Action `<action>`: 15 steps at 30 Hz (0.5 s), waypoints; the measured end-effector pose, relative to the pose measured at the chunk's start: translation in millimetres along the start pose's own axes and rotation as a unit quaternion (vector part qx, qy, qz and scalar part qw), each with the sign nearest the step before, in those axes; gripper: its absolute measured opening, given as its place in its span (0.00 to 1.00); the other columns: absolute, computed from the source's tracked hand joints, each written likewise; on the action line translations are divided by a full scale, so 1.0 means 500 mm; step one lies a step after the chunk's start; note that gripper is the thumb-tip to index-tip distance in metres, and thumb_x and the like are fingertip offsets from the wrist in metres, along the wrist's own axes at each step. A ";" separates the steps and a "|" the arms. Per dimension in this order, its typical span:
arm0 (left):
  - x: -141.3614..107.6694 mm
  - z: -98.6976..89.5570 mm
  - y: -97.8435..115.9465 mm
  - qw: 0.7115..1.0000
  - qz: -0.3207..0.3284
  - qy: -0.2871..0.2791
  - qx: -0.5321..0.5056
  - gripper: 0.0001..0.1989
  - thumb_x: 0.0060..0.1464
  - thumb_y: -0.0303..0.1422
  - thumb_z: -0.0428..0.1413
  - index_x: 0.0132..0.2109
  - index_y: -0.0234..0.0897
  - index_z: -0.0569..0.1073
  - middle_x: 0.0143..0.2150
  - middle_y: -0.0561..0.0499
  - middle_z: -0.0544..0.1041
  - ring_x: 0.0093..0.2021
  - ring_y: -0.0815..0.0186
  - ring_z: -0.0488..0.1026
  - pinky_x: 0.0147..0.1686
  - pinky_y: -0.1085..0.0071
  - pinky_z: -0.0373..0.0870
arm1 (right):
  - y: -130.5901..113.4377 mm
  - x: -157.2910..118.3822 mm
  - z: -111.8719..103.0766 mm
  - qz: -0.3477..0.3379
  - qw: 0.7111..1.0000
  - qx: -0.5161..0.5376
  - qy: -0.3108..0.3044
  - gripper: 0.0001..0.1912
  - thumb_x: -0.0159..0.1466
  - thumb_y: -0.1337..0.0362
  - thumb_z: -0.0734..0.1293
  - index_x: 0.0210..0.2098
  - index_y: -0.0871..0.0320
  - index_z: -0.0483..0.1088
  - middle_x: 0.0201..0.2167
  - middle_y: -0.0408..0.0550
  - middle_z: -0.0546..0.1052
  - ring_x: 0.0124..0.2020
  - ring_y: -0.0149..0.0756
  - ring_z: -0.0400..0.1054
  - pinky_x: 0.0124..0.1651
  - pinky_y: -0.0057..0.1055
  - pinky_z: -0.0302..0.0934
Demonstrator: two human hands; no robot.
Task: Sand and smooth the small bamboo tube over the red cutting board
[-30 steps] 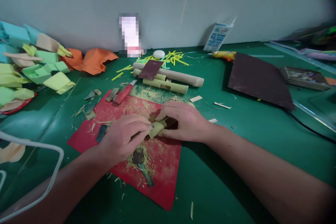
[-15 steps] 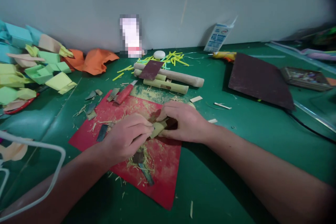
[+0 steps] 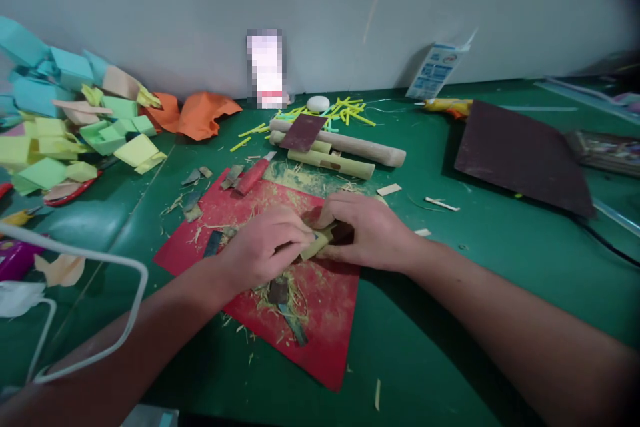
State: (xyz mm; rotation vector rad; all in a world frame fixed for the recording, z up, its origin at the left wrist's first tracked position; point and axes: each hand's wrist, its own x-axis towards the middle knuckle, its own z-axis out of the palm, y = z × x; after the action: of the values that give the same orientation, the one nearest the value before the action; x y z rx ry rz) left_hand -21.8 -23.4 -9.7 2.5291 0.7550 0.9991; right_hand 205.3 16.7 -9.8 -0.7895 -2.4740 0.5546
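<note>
Over a red sheet (image 3: 325, 320) strewn with shavings, both hands meet at a short yellow-green bamboo piece (image 3: 316, 245). My right hand (image 3: 367, 233) wraps round its right part, thumb below and fingers above. My left hand (image 3: 270, 243) is closed at the piece's left end; its fingertips may pinch something dark and small that I cannot make out. A red-handled knife (image 3: 253, 177) lies at the sheet's upper edge. Behind it are bamboo tubes (image 3: 345, 165) with a small brown square (image 3: 303, 132) on top. Dark strips (image 3: 291, 323) lie on the sheet below my hands.
Folded coloured papers (image 3: 45, 140) pile up at the left, beside orange paper (image 3: 207, 115). A white wire frame (image 3: 143, 280) crosses the lower left. A phone (image 3: 267, 70) and a carton (image 3: 434, 71) lean on the wall. A large dark sheet (image 3: 520, 160) lies right.
The view has shifted left, so everything stands further right in the picture. Both hands keep their places at the bamboo piece, with only a slight change in the left fingers.
</note>
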 end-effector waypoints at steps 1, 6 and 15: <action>-0.003 -0.003 0.001 1.000 -0.003 -0.005 -0.001 0.07 0.62 0.25 0.54 0.41 0.36 0.76 0.39 0.45 0.81 0.41 0.63 0.78 0.43 0.65 0.76 | 0.000 0.000 0.000 -0.001 1.000 0.001 0.002 0.14 0.57 0.54 0.73 0.32 0.56 0.68 0.31 0.43 0.73 0.33 0.33 0.66 0.34 0.28 0.53; -0.004 -0.007 0.004 1.000 0.004 -0.009 0.015 0.06 0.61 0.25 0.54 0.40 0.37 0.76 0.39 0.46 0.81 0.40 0.63 0.77 0.43 0.64 0.76 | -0.001 -0.002 0.000 0.009 1.000 -0.007 0.000 0.14 0.57 0.54 0.73 0.31 0.57 0.68 0.31 0.43 0.73 0.32 0.33 0.65 0.34 0.28 0.52; 0.000 -0.006 0.006 0.999 0.008 -0.023 0.026 0.07 0.61 0.24 0.53 0.41 0.36 0.76 0.40 0.45 0.81 0.41 0.62 0.76 0.43 0.63 0.76 | 0.000 -0.002 0.000 0.001 1.000 -0.003 0.001 0.15 0.56 0.54 0.73 0.31 0.57 0.69 0.30 0.43 0.73 0.32 0.32 0.65 0.34 0.28 0.53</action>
State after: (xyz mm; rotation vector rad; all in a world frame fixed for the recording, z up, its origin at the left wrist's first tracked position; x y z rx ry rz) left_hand -22.9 -25.6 -6.0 2.5954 0.7590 0.9355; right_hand 205.9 16.1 -10.2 -0.7956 -2.4737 0.5470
